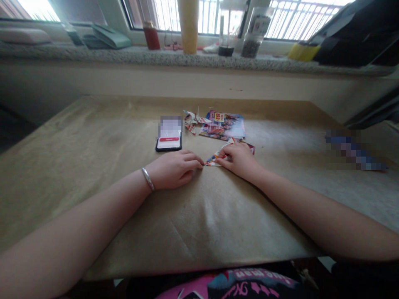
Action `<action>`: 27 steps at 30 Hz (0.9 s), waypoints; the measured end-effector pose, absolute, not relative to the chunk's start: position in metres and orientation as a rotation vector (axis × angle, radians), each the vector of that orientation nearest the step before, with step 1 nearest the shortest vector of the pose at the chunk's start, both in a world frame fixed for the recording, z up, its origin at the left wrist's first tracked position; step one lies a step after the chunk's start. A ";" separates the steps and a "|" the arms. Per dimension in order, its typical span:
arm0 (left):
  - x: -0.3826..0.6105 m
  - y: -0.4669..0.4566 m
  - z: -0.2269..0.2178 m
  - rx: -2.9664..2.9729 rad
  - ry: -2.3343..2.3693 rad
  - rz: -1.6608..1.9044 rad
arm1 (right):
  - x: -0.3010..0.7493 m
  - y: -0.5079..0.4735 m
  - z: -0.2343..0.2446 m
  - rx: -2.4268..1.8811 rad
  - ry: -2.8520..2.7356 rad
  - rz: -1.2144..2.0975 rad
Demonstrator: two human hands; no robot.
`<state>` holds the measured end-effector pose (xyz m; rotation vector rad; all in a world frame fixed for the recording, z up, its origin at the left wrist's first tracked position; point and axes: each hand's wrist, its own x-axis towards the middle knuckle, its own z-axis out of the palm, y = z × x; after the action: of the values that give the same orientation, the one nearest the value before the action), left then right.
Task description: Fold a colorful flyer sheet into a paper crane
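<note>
Left hand point(174, 169): fingers together and bent, tips on the narrow left point of the folded paper point(213, 160). Can't tell if they pinch it or just press. Right hand point(240, 160): thumb and fingers closed on the wider part of the same paper, covering much of it. Paper lies on the desk point(187, 216), between the hands, printed in several colors. A red-edged bit point(252, 148) pokes out right of the right hand; can't tell if it's the same sheet. Silver bracelet point(148, 179) on left wrist.

Just beyond the left hand: phone point(169, 143), screen up and lit, partly pixelated. Right of it, a crumpled-looking printed paper piece point(190, 118), next to a colorful flyer point(229, 124) lying flat behind the right hand. Far right of desk: pixelated bluish item point(355, 153).

Behind the desk, windowsill point(118, 55) carries a red container point(151, 36), tall yellow cylinder point(189, 27), clear jar point(254, 33) and black bag point(352, 37).
</note>
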<state>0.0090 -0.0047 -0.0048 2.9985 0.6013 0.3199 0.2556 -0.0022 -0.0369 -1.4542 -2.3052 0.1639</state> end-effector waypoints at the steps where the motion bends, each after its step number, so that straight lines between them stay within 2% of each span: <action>1: 0.009 -0.005 -0.006 3.006 0.599 0.328 | 0.256 -0.002 -0.037 -1.452 -2.307 0.161; 13: 0.019 -0.013 -0.009 3.143 0.658 0.331 | 0.254 -0.003 -0.035 -1.445 -2.330 0.172; 18: 0.021 -0.014 -0.009 3.147 0.689 0.298 | 0.254 -0.010 -0.029 -1.380 -2.381 -0.087; 22: 0.022 -0.015 -0.009 3.157 0.703 0.304 | 0.256 -0.016 -0.021 -1.141 -2.505 -0.254; 27: 0.021 -0.014 -0.010 3.161 0.674 0.334 | 0.261 -0.018 -0.019 -0.976 -2.642 -0.251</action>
<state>0.0212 -0.0141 -0.0100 3.1613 0.6744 0.3344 0.2609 -0.0182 -0.0186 -0.9760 -2.6425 -0.2508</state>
